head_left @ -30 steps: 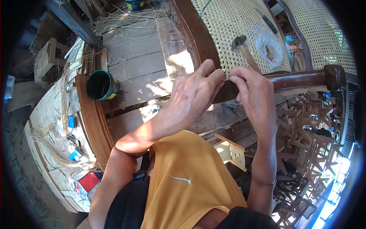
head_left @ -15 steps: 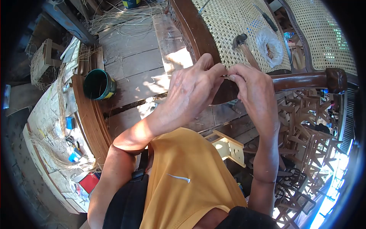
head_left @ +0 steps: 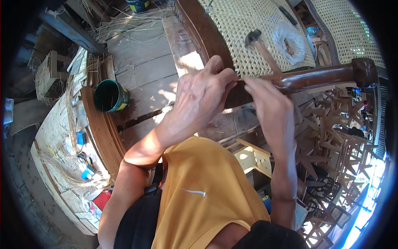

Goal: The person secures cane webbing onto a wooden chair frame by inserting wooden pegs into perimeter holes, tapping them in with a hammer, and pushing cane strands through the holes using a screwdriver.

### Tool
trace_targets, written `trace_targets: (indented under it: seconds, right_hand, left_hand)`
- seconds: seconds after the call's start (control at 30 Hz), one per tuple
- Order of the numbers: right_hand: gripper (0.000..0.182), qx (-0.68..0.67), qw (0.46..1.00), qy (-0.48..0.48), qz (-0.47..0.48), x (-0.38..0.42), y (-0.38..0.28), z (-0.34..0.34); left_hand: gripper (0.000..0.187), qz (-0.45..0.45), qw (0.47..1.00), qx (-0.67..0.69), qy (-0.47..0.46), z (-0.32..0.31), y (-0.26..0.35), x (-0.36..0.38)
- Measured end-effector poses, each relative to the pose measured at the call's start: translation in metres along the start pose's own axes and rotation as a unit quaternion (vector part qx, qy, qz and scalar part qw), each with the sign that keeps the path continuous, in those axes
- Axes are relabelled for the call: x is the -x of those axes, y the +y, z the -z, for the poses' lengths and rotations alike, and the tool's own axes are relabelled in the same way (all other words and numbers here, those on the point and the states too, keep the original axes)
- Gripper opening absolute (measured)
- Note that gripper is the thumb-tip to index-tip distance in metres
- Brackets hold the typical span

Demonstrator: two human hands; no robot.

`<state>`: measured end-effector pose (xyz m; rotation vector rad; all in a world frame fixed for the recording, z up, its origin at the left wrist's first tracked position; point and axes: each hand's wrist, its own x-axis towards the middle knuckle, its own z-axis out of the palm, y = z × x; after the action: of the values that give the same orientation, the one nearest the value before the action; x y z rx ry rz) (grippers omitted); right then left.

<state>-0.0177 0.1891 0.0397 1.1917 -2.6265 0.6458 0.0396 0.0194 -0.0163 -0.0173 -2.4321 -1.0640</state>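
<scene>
My left hand (head_left: 201, 93) is closed in a pinch, with a thin brown strip (head_left: 240, 79) just showing at its fingertips. My right hand (head_left: 271, 110) meets it from the other side, fingers fairly straight and tips drawn together at the strip; what they grip is mostly hidden. Both hands are over the dark varnished wooden frame (head_left: 203, 31) of a piece of furniture, at the corner of its woven cane panel (head_left: 236, 23). On the cane lie a hammer (head_left: 265, 56), a clear plastic bag (head_left: 286, 43) with small brown contents, and a dark-handled tool (head_left: 287, 15).
A dark green bucket (head_left: 111, 96) stands on the plank floor at left, beside stacked curved boards (head_left: 99, 124). Loose cane strands (head_left: 137, 31) litter the floor behind. A polished armrest (head_left: 319, 79) extends right; bare wooden chair frames (head_left: 331, 141) crowd beyond. Another cane panel (head_left: 340, 29) is at upper right.
Both hands have shifted slightly left in view, and my right hand's fingers have straightened from a bent pinch. The furniture also sits a little further left and higher in view.
</scene>
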Motion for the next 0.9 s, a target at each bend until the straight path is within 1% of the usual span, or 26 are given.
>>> trace_targets:
  seconds: [0.07, 0.13, 0.17, 0.2, 0.27, 0.3, 0.33, 0.37, 0.4, 0.5, 0.53, 0.57, 0.6, 0.7, 0.8, 0.9]
  right_hand:
    - [0.028, -0.028, 0.996, 0.082, -0.003, 0.027, 0.001, 0.006]
    - [0.031, 0.078, 0.98, 0.149, -0.104, 0.051, 0.029, 0.014]
    - [0.033, 0.129, 0.962, 0.186, -0.154, 0.059, 0.045, 0.016]
    - [0.034, 0.204, 0.957, 0.154, -0.14, 0.063, 0.062, 0.013]
    - [0.038, 0.352, 0.924, 0.09, -0.122, 0.061, 0.09, 0.004]
    - [0.045, 0.165, 0.967, 0.004, -0.196, 0.043, 0.082, 0.011]
    - [0.045, 0.167, 0.963, -0.002, -0.213, 0.041, 0.084, 0.01]
    - [0.045, 0.168, 0.959, -0.009, -0.229, 0.039, 0.085, 0.009]
    - [0.045, 0.166, 0.955, -0.019, -0.244, 0.039, 0.085, 0.007]
    - [0.043, 0.154, 0.967, 0.04, -0.198, 0.08, 0.086, 0.003]
    - [0.043, 0.047, 0.958, 0.096, -0.265, 0.095, 0.081, -0.002]
    - [0.043, -0.06, 0.932, 0.146, -0.327, 0.112, 0.073, -0.007]
    - [0.042, -0.165, 0.888, 0.194, -0.383, 0.128, 0.066, -0.012]
    - [0.039, -0.225, 0.847, 0.255, -0.409, 0.169, 0.041, -0.028]
    - [0.041, -0.202, 0.851, 0.293, -0.387, 0.167, 0.018, -0.022]
    - [0.042, -0.161, 0.892, 0.334, -0.259, 0.18, 0.018, -0.031]
  left_hand:
    - [0.009, 0.001, 1.0, -0.007, 0.006, 0.002, -0.003, -0.005]
    - [0.01, 0.012, 1.0, -0.008, -0.001, 0.002, -0.002, -0.002]
    - [0.009, 0.016, 1.0, -0.008, 0.001, 0.002, -0.002, -0.002]
    - [0.009, 0.017, 1.0, -0.009, 0.002, 0.002, -0.001, -0.002]
    - [0.009, 0.016, 1.0, -0.012, 0.0, 0.0, 0.0, -0.002]
    - [0.008, 0.015, 1.0, -0.015, 0.001, -0.001, -0.001, -0.002]
    - [0.008, 0.014, 1.0, -0.019, 0.003, -0.001, -0.001, -0.003]
    - [0.007, 0.031, 0.999, -0.019, 0.0, 0.0, 0.001, -0.004]
    - [0.007, 0.026, 1.0, -0.016, 0.0, 0.001, 0.003, -0.004]
    - [0.008, 0.014, 1.0, -0.009, 0.001, 0.002, -0.001, -0.004]
    - [0.008, 0.009, 1.0, -0.002, -0.001, 0.001, -0.002, -0.004]
    - [0.009, 0.005, 1.0, 0.006, -0.003, 0.0, -0.003, -0.003]
    - [0.009, 0.011, 1.0, 0.008, -0.005, 0.0, -0.003, -0.003]
    - [0.009, 0.015, 1.0, 0.009, -0.013, 0.002, -0.002, -0.005]
    - [0.007, 0.017, 1.0, 0.002, -0.015, 0.001, -0.001, -0.005]
    - [0.006, 0.02, 1.0, -0.01, -0.011, 0.001, -0.002, -0.007]
